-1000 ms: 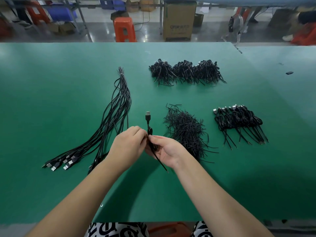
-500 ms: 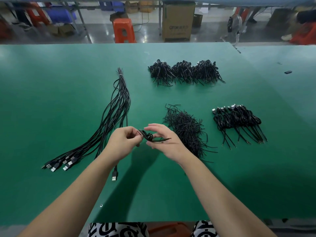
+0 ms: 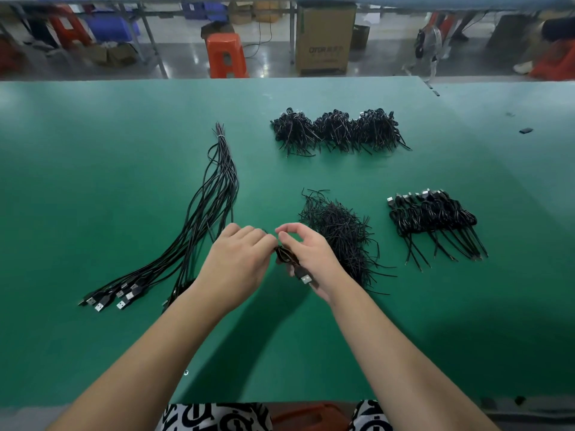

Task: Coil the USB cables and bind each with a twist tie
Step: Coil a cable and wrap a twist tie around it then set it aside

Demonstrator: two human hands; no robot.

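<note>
Head view: both hands meet above the green table [image 3: 93,181], with a small coiled cable [image 3: 284,256] between them. The right hand [image 3: 311,255] cups the coil from the right, its USB plug [image 3: 306,278] sticking out below, against the heel of the palm; its thumb and forefinger are pinched together above the coil. The left hand [image 3: 238,262] closes on the coil from the left, knuckles up, fingertips hidden behind the bundle. Whether a tie is already on the coil cannot be told.

Just right of the right hand, partly behind it, lies a loose heap of ties [image 3: 340,231]. Left of the left hand a bunch of uncoiled cables [image 3: 199,222] fans out, bound at its far end, plugs toward the near left. Well to the right, a row of bound coils [image 3: 432,216] lies with tails pointing toward the near edge. Farther back sit three dark piles [image 3: 337,130] side by side. Beyond the table stand an orange stool [image 3: 225,56] and a cardboard box [image 3: 325,38].
</note>
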